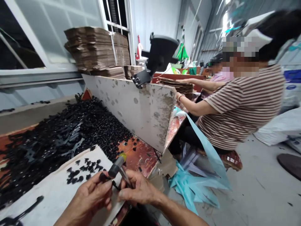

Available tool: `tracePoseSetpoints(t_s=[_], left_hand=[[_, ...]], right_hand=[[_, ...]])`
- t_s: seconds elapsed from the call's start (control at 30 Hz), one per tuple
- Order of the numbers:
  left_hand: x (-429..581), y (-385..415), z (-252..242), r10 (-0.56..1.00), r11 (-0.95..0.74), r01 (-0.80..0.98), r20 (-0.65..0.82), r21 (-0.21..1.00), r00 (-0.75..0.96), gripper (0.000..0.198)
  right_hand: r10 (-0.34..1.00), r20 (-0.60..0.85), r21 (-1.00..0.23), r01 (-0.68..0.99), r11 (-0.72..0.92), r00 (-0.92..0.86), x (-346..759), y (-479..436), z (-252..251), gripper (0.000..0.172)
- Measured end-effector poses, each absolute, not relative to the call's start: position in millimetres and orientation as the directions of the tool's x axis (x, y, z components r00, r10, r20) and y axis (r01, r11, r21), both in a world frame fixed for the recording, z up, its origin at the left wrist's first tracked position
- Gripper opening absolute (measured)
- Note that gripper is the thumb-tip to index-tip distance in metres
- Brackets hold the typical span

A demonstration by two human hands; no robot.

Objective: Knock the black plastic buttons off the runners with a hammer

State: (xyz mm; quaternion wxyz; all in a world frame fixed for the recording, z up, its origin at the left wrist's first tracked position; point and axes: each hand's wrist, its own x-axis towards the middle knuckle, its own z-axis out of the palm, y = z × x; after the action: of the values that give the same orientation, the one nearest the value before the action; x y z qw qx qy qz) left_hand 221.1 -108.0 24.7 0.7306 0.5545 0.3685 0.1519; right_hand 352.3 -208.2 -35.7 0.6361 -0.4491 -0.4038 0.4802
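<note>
My left hand (92, 194) pinches a small black plastic part (103, 177) between thumb and fingers, above the edge of a pale board (54, 182). Wrapped round the metal handle of a small hammer (115, 168) is my right hand (138, 188). The hammer's head, black with a yellow end, is close over the part in my left hand. Several loose black plugs (82, 171) lie scattered on the board. A longer black strip with rounded ends (30, 207) rests at the board's lower left.
A large heap of black plastic parts (70, 125) covers the red tabletop (141, 157). Behind stands a grey partition (141, 110) with a black clamp holder (162, 50). Cardboard (94, 50) is stacked beyond. A person in a striped shirt (244, 106) sits right, near blue strips (195, 185).
</note>
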Motion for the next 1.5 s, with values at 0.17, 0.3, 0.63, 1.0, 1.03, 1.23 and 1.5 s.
tracePoseSetpoints(t_s=[0.17, 0.3, 0.63, 1.0, 1.03, 1.23, 1.5], left_hand=[[225.3, -106.7, 17.3, 0.648, 0.139, 0.299, -0.315, 0.944, 0.694, 0.049], [230.3, -110.8, 25.7, 0.636, -0.095, 0.333, -0.2, 0.938, 0.745, 0.042], [229.9, -124.7, 13.8, 0.583, -0.059, 0.186, -0.117, 0.981, 0.804, 0.036], [245.5, -118.0, 33.6, 0.585, 0.018, 0.337, -0.283, 0.941, 0.76, 0.051], [245.4, -116.6, 34.3, 0.592, 0.028, 0.347, -0.295, 0.937, 0.75, 0.052], [245.0, -109.3, 20.1, 0.627, 0.024, 0.351, -0.288, 0.936, 0.724, 0.054], [244.6, -110.0, 7.3, 0.548, 0.018, 0.379, -0.326, 0.925, 0.77, 0.062]], right_hand=[[0.964, 0.103, -0.941, -0.289, 0.174, 0.245, 354.1, -209.9, -31.5, 0.054], [0.959, 0.101, -0.927, -0.325, 0.188, 0.266, 351.1, -215.1, -32.0, 0.052], [0.954, 0.126, -0.882, -0.409, 0.233, 0.272, 350.1, -209.9, -51.5, 0.044], [0.948, 0.146, -0.891, -0.379, 0.25, 0.284, 350.2, -209.4, -45.8, 0.043], [0.947, 0.146, -0.895, -0.37, 0.249, 0.285, 350.8, -209.2, -44.6, 0.043], [0.934, 0.131, -0.898, -0.359, 0.254, 0.333, 350.9, -207.7, -41.3, 0.035], [0.925, 0.094, -0.88, -0.404, 0.25, 0.369, 349.0, -204.7, -43.3, 0.033]])
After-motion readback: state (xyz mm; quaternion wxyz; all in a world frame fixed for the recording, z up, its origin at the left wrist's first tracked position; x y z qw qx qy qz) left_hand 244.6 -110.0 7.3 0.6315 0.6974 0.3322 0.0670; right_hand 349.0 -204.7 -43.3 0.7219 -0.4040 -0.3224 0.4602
